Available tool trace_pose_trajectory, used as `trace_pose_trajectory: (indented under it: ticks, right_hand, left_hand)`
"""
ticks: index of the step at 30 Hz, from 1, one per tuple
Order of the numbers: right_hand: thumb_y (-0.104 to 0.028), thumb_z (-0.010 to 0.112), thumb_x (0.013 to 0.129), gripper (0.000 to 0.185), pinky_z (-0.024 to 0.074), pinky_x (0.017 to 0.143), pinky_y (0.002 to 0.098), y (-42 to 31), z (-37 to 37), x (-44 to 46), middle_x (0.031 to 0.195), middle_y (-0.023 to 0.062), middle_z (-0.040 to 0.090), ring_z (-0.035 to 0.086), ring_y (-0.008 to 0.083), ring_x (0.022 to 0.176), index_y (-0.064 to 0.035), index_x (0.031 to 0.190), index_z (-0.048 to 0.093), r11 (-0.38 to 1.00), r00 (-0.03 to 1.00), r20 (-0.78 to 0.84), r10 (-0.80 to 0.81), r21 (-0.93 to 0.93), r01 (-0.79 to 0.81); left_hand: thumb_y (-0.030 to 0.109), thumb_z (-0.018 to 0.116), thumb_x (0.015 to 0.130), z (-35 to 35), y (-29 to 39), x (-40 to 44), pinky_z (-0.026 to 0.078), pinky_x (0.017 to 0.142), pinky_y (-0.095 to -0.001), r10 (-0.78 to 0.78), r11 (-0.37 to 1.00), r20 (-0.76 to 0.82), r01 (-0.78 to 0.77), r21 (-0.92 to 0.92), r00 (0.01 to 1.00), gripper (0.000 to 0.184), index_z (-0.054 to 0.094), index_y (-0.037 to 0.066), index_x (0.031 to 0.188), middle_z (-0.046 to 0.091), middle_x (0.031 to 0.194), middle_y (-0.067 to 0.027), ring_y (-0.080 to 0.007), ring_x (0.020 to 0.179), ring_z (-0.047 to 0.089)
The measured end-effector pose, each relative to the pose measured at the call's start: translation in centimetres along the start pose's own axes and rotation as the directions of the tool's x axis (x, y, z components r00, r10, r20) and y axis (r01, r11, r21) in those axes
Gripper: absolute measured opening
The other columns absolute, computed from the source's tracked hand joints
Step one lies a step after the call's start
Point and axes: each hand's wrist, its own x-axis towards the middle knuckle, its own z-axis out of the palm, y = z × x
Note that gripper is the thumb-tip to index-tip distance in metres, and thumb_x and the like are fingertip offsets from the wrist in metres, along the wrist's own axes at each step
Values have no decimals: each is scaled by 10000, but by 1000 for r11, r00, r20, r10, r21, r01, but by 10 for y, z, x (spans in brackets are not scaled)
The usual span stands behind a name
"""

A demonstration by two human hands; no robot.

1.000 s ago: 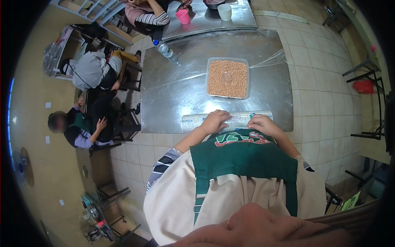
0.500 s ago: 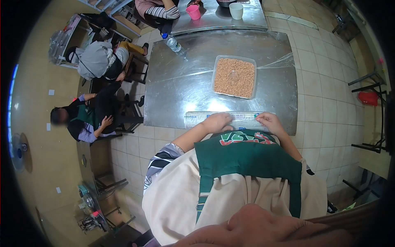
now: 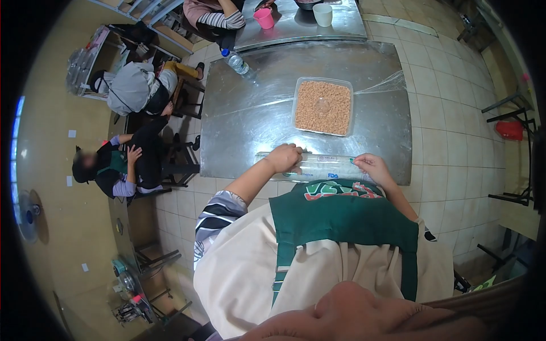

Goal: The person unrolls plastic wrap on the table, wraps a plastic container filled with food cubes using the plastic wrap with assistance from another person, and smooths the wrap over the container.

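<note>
A clear plastic roll (image 3: 324, 168) with blue and dark printing lies along the table's front edge, right against my apron. My left hand (image 3: 286, 159) is on the left part of this roll, its fingers curled down over the plastic. At the roll's right part, my right hand (image 3: 371, 166) pinches a small green thing (image 3: 352, 160), too small to name. Beyond both hands stands a clear square tub (image 3: 294, 116) full of light brown crumbly pieces (image 3: 324, 107), with a small round clear shape in the middle.
A blue-capped water bottle (image 3: 236, 62) stands at the far left of the metal table (image 3: 250, 128). Behind is a second table (image 3: 284, 34) with a pink cup (image 3: 264, 18) and a white cup (image 3: 322, 15). Several people sit at the left and back.
My left hand has slid left along the plastic roll, and its fingers are more curled. More of the roll's middle shows. My right hand has hardly moved.
</note>
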Motion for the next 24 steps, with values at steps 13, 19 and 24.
trace_pose_trajectory:
  ticks: [13, 19, 24]
  right_hand:
    - [-102, 568, 779, 130, 400, 533, 189, 0, 3, 0, 706, -2, 555, 471, 53, 590, -6, 864, 585, 1000, 999, 47, -7, 27, 5]
    - [-117, 563, 786, 141, 403, 559, 186, -3, 2, -1, 702, -7, 540, 473, 54, 604, -5, 872, 574, 999, 998, 37, 54, 3, -54]
    - [-113, 567, 782, 131, 403, 544, 185, -2, 2, -3, 698, -6, 548, 470, 51, 595, -13, 864, 585, 999, 999, 28, 25, 34, -26]
  left_hand:
    - [240, 586, 706, 3, -3, -18, 403, 725, -412, -199, 972, 161, 216, -96, 967, 196, 528, 72, 789, 532, 837, -131, -307, 775, 536]
    - [185, 574, 701, -2, -24, -30, 370, 760, -450, -13, 998, 9, 13, 66, 1000, 160, 518, 84, 813, 544, 814, -115, -309, 764, 541]
    - [163, 545, 725, -8, -18, -25, 407, 716, -411, -153, 988, 192, 148, 45, 969, 146, 489, 69, 823, 552, 731, -108, -313, 761, 539]
